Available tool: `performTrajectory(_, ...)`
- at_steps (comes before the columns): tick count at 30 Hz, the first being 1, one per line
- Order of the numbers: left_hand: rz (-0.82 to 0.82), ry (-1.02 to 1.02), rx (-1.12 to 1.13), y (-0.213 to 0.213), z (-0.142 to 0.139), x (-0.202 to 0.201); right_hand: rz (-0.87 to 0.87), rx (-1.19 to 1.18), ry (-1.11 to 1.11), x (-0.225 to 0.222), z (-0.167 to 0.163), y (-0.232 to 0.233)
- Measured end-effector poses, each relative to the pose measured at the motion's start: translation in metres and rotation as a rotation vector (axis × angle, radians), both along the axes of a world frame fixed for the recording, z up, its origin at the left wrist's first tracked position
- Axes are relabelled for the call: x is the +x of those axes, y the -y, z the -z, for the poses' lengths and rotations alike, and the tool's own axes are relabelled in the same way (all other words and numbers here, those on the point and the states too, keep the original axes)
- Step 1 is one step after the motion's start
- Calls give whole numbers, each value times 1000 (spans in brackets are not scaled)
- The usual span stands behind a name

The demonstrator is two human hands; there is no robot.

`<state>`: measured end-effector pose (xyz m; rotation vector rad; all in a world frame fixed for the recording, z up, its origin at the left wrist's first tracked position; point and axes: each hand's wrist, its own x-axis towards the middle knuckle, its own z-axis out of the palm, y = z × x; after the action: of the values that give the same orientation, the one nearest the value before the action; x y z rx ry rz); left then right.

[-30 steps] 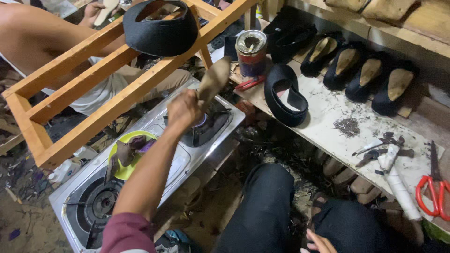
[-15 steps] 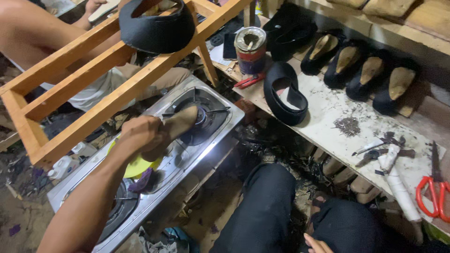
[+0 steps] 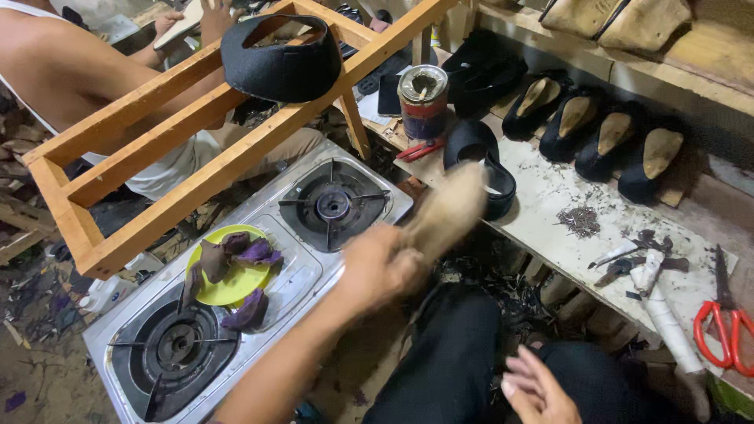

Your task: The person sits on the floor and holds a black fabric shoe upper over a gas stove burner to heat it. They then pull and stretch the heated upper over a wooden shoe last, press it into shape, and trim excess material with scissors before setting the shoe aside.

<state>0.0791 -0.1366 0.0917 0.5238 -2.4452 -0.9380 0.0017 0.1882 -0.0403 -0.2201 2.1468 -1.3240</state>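
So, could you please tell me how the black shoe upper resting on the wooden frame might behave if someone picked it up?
The black shoe upper looks like thin fabric with an open hollow, so it is probably light and somewhat floppy. It only sits across the rails of the wooden frame, so a nudge could likely tip it off.

We see soft, even indoor light. The steel two-burner gas stove [image 3: 259, 290] gives a dull sheen; right of it, our left hand [image 3: 377, 267] and the tan shoe last [image 3: 448, 210] it holds smear with motion blur. The floor left of the stove sinks into shadow.
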Motion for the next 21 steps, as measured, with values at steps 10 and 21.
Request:
performTrajectory(10,525,-168,68,-178,63,20,57,-539,-35,-21,11,-23)
performTrajectory(21,176,83,426,-143,101,38,-546,281,-101,-46,-61,-68)
